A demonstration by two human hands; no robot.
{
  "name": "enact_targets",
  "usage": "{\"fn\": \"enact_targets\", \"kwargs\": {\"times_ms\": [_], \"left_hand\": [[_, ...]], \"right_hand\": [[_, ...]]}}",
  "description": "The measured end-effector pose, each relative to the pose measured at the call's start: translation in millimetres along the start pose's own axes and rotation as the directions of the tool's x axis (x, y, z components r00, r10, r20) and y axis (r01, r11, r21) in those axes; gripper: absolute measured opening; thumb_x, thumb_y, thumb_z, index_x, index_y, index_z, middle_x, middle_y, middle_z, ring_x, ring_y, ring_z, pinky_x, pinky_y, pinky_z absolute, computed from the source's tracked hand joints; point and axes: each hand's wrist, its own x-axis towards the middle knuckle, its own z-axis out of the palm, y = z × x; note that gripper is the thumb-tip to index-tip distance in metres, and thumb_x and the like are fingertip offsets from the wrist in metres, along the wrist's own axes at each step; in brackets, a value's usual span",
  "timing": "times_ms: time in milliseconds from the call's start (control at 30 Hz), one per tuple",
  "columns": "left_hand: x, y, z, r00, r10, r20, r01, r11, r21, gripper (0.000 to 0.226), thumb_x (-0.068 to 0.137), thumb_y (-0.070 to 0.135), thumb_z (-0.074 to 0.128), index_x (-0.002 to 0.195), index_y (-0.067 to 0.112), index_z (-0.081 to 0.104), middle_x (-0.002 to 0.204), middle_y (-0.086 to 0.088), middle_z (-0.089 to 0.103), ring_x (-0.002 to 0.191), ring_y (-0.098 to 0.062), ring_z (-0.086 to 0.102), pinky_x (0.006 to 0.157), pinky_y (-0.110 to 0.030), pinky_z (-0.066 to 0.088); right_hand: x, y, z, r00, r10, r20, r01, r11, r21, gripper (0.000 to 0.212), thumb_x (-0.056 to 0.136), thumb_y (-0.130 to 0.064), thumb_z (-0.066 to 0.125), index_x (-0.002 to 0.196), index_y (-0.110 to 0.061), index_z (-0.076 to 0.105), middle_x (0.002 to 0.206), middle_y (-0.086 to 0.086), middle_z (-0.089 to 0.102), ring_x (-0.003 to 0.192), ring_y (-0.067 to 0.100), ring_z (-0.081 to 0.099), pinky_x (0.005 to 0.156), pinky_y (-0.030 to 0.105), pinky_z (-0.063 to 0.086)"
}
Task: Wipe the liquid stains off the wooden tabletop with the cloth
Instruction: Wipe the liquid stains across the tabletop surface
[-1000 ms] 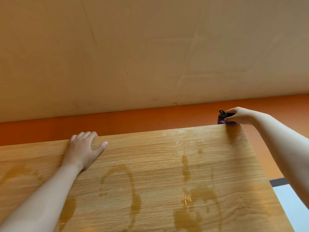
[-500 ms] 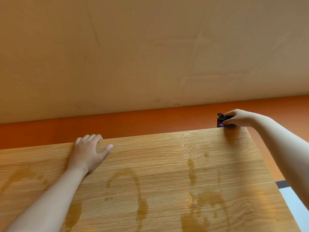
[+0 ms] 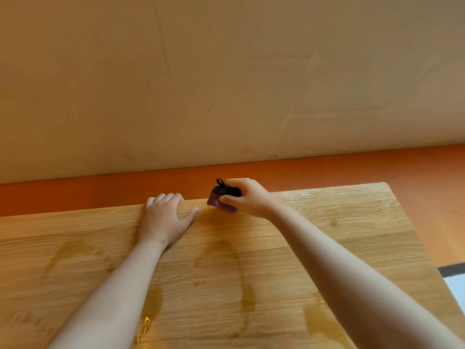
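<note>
Currently gripped item: the cloth [image 3: 216, 201], a small purple wad with a black part on top, is pinched between the thumb and curled fingers of the right hand [image 3: 247, 199].
Cloth position: at the far edge of the tabletop [image 3: 352, 238], roughly midway along that edge; whether the purple underside touches the wood cannot be told.
Right hand state: clenched round the cloth, with the forearm extended across the tabletop from its near right side.
Left hand state: released and laid palm down on the tabletop; the fingers are straight and reach the far edge, the thumb is spread toward the cloth, and nothing is grasped.
Hand spacing: the left hand [image 3: 163, 220] thumb tip lies just beside the cloth, separated by a narrow gap.
Arch stain [image 3: 242, 278]: a curved amber trace on the middle of the tabletop, between the two forearms.
Left stain [image 3: 73, 250]: a fainter curved trace on the left part of the tabletop.
Near stains: one wet patch [image 3: 154, 304] beside the left forearm and another [image 3: 319, 321] beside the right forearm, both toward the near edge of the tabletop.
Small spot [image 3: 333, 222]: on the right part of the tabletop, near the far edge.
Backdrop: a beige wall [image 3: 226, 84] with an orange band [image 3: 75, 192] at its foot is seen beyond the far edge of the tabletop.
</note>
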Motion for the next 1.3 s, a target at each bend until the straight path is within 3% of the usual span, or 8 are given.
{"fn": "enact_targets", "kwargs": {"times_ms": [200,300,400,533,700,900,1100,1300], "left_hand": [[-6.2,1.9,-10.1,0.994,-0.001,0.112,0.014,0.993,-0.115,0.064,0.084,0.066,0.029,0.118,0.021,0.058,0.118,0.002,0.062,0.113,-0.020,0.050,0.103,-0.036,0.029],[-10.7,0.8,-30.0,0.992,0.020,0.125,0.007,0.978,-0.208,0.047,0.093,0.050,0.047,0.131,0.023,0.051,0.136,0.002,0.052,0.132,-0.018,0.038,0.117,-0.038,0.011],[-43.7,-6.1,-71.0,0.998,0.055,0.032,-0.043,0.953,-0.301,0.039,0.094,0.036,0.052,0.130,0.022,0.052,0.135,0.003,0.053,0.132,-0.016,0.039,0.117,-0.035,0.012],[-136.6,-43.7,-114.3,0.998,0.042,0.038,-0.024,0.924,-0.382,0.034,0.095,0.033,0.053,0.127,0.024,0.053,0.130,0.008,0.053,0.126,-0.011,0.040,0.113,-0.030,0.019],[-257.6,-137.7,-134.7,0.978,-0.167,0.122,0.203,0.881,-0.428,0.033,0.095,0.030,0.055,0.127,0.024,0.053,0.128,0.010,0.052,0.124,-0.010,0.042,0.104,-0.024,0.031],[-358.3,-222.0,-159.8,0.892,-0.434,0.125,0.450,0.837,-0.311,0.034,0.094,0.027,0.056,0.128,0.021,0.054,0.129,0.004,0.054,0.124,-0.017,0.047,0.101,-0.032,0.040],[-400.0,-236.6,-182.4,0.775,-0.631,0.025,0.593,0.713,-0.375,0.033,0.095,0.028,0.055,0.128,0.023,0.052,0.128,0.005,0.054,0.121,-0.015,0.047,0.093,-0.026,0.041],[-425.5,-255.2,-184.7,0.748,-0.663,0.027,0.599,0.658,-0.456,0.033,0.093,0.024,0.058,0.126,0.022,0.054,0.118,0.015,0.050,0.121,-0.012,0.048,0.097,-0.029,0.044]], "right_hand": [[-52.5,-35.0,53.1,0.960,0.128,-0.248,-0.082,0.979,0.187,0.020,0.090,-0.025,0.058,0.110,-0.024,0.062,0.094,-0.009,0.066,0.082,0.004,0.060,0.068,0.020,0.050],[-79.8,-47.3,65.2,0.902,0.247,-0.354,-0.159,0.952,0.260,0.011,0.091,-0.028,0.058,0.100,-0.026,0.062,0.085,-0.009,0.065,0.077,0.006,0.060,0.063,0.018,0.044],[-101.3,-71.9,82.4,0.850,0.324,-0.416,-0.185,0.922,0.339,0.011,0.091,-0.032,0.056,0.095,-0.023,0.063,0.083,-0.005,0.067,0.077,0.011,0.062,0.066,0.029,0.049],[-126.9,-122.6,124.6,0.821,0.344,-0.455,-0.174,0.911,0.375,0.011,0.091,-0.028,0.058,0.087,-0.019,0.063,0.075,-0.005,0.065,0.069,0.010,0.058,0.053,0.012,0.039],[-140.0,-187.2,190.3,0.891,0.342,-0.299,-0.174,0.865,0.471,0.016,0.083,-0.029,0.069,0.096,-0.020,0.065,0.085,-0.005,0.069,0.077,0.007,0.065,0.059,0.014,0.046],[-131.9,-244.8,261.0,0.975,0.224,0.005,-0.206,0.888,0.410,0.024,0.083,-0.035,0.068,0.102,-0.021,0.062,0.092,-0.004,0.069,0.083,0.009,0.066,0.069,0.026,0.056],[-105.3,-294.3,305.0,0.975,0.062,0.215,-0.107,0.973,0.206,0.021,0.090,-0.040,0.058,0.091,-0.019,0.058,0.079,-0.006,0.061,0.067,0.004,0.057,0.047,0.011,0.038],[-73.4,-334.7,340.3,0.939,0.029,0.342,-0.066,0.993,0.098,0.028,0.081,-0.036,0.070,0.099,-0.018,0.059,0.088,-0.003,0.065,0.073,0.007,0.059,0.052,0.014,0.038]]}}
